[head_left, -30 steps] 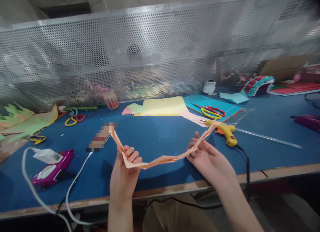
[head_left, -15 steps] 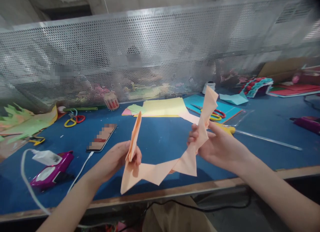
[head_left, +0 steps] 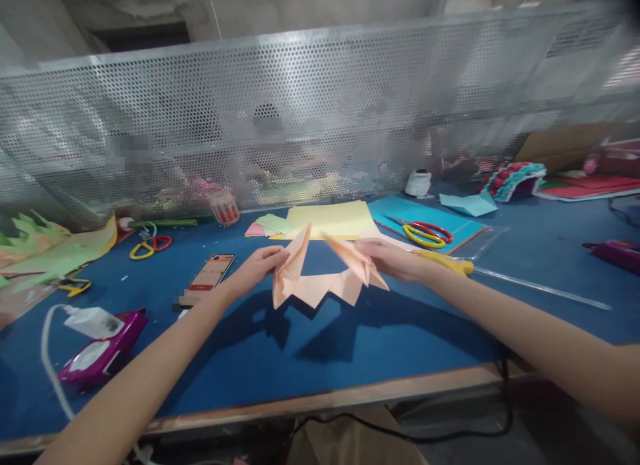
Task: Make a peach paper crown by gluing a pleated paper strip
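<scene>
Folded peach paper hangs above the middle of the table, its long axis running left to right. The left hand and right hand each pinch one end in a narrow grip.

Blue tabletop: yellow-red scissors right of centre, phone centre left, yellow paper sheets mid-frame, purple glue gun lower left.

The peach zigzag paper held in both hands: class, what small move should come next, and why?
Probably lower the peach zigzag paper flat onto the blue table: the left hand and right hand pinch its ends just above a bare patch, its shadow close beneath.
</scene>
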### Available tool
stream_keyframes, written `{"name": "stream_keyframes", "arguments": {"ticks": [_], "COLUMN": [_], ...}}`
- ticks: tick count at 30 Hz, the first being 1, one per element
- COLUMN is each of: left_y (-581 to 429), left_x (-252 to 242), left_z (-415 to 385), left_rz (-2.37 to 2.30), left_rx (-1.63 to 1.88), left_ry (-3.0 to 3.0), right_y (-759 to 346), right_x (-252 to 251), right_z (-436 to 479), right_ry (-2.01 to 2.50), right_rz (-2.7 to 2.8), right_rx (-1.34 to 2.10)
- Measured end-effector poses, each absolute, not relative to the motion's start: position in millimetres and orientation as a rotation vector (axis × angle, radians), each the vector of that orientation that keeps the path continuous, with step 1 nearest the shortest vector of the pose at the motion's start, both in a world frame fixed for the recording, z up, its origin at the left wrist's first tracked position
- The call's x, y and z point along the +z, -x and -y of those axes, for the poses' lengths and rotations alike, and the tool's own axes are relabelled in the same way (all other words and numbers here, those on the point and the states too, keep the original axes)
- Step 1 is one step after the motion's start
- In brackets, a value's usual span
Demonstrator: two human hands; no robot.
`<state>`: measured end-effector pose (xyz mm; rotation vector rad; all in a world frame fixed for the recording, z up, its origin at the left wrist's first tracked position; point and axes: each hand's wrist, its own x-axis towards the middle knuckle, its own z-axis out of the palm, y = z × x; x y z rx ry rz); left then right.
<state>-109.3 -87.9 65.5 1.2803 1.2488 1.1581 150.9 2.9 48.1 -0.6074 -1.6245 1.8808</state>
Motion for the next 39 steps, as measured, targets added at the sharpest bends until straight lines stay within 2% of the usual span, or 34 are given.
{"name": "stream_keyframes", "arguments": {"ticks": [7,14,39], "left_y": [106,103,84], "left_x": [42,43,47], "left_z": [94,105,117], "left_rz": [-1.234,-1.208,-1.376], "left_rx": [1.070,1.040,0.758], "left_ry": [-1.301,-1.282,-1.461], "right_y": [-154,-161,-154], "right_x": [36,44,34], "right_z": [0,7,17], "right_ry": [0.676,0.707,0.866], "right_rz": [1.860,2.120,1.844], "right_rx": [1.794,1.521,1.695]}}
